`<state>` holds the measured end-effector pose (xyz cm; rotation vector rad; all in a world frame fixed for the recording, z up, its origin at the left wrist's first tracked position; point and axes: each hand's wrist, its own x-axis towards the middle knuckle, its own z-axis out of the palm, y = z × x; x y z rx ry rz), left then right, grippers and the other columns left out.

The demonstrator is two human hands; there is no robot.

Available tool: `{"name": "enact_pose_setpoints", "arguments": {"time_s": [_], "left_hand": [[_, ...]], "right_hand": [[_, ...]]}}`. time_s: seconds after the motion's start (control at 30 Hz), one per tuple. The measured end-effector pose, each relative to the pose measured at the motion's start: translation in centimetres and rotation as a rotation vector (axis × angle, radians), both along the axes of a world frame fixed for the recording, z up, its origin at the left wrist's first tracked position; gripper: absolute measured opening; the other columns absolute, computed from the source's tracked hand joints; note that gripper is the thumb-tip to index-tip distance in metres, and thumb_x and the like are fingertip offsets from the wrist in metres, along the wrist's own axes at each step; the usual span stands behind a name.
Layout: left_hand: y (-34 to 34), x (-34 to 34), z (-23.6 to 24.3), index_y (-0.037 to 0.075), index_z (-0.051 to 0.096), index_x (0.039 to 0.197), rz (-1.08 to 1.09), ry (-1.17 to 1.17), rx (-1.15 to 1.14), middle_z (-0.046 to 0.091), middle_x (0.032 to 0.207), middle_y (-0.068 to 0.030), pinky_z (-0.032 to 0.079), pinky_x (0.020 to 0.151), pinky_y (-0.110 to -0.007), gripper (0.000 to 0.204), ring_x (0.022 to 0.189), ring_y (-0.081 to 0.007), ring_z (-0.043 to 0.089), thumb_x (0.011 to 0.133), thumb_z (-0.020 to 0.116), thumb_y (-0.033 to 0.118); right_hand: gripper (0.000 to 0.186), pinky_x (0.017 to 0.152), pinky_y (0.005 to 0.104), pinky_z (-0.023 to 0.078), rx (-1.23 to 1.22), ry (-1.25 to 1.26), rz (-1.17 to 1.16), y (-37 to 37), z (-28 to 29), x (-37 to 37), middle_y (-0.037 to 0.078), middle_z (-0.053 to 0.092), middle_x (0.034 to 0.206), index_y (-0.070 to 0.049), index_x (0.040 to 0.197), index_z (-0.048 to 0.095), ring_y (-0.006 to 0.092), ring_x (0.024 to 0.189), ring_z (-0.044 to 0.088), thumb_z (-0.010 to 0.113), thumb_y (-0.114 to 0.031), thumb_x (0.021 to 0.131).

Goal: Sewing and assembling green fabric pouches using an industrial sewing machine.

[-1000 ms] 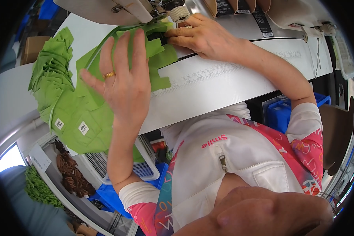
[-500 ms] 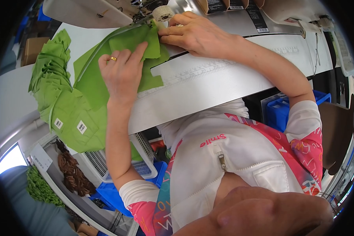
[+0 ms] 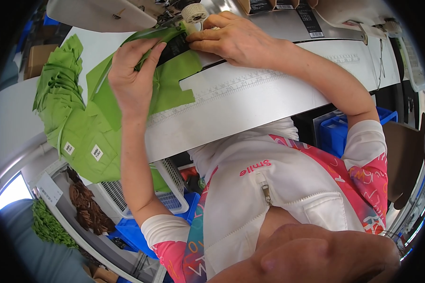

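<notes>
A sewing machine (image 3: 101,14) with a pale ridged knob (image 3: 194,13) stands at the top of the head view. Green fabric (image 3: 177,73) lies under its needle area, and its upper layer is lifted. My left hand (image 3: 133,70) pinches that raised layer between thumb and fingers. Beneath it a black surface shows. My right hand (image 3: 236,41) rests on the machine bed with bent fingers, their tips at the fabric's right edge below the knob. Whatever those fingertips hold is hidden.
A stack of folded green pieces (image 3: 63,89) with white labels hangs over the left table edge. A printed ruler (image 3: 231,88) runs along the white tabletop. Below are a white basket (image 3: 172,179) and blue bins (image 3: 333,134); cardboard boxes (image 3: 267,6) stand at the back.
My left hand has gone from lying on the green fabric to pinching and lifting its upper layer, shifting slightly left. The black surface beneath is now exposed. My right hand has barely moved.
</notes>
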<state>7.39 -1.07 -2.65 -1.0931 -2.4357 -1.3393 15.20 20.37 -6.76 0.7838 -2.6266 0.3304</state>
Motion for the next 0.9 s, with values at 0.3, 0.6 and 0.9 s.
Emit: {"name": "enact_pose_setpoints", "arguments": {"time_s": [0.3, 0.6, 0.9], "left_hand": [[-1.1, 0.9, -0.6, 0.013, 0.072, 0.094, -0.083, 0.207, -0.161, 0.063, 0.088, 0.0002, 0.022, 0.106, -0.05, 0.013, 0.077, -0.0153, 0.058, 0.082, 0.069, 0.014], [-1.1, 0.8, -0.8, 0.014, 0.073, 0.094, -0.078, 0.191, -0.096, 0.063, 0.087, 0.0017, 0.021, 0.106, -0.051, 0.014, 0.075, -0.0129, 0.057, 0.08, 0.07, 0.012], [-1.2, 0.6, -0.8, 0.015, 0.073, 0.092, -0.083, 0.214, -0.087, 0.063, 0.085, 0.0023, 0.021, 0.106, -0.051, 0.014, 0.074, -0.0125, 0.057, 0.079, 0.072, 0.012]], "right_hand": [[0.036, 0.086, 0.034, 0.044, -0.005, 0.035, 0.011, 0.1, 0.0, 0.0, 0.001, 0.06, 0.119, -0.005, 0.109, 0.064, 0.0221, 0.098, 0.053, 0.058, -0.002, 0.073], [0.036, 0.085, 0.0347, 0.045, -0.032, 0.058, 0.021, 0.1, -0.3, 0.0, 0.001, 0.06, 0.12, -0.006, 0.11, 0.064, 0.0226, 0.101, 0.053, 0.058, -0.004, 0.074], [0.036, 0.085, 0.0351, 0.045, -0.026, 0.033, 0.018, 0.0, -0.3, -0.1, 0.001, 0.06, 0.12, -0.006, 0.11, 0.064, 0.0227, 0.102, 0.054, 0.06, -0.002, 0.074]]}}
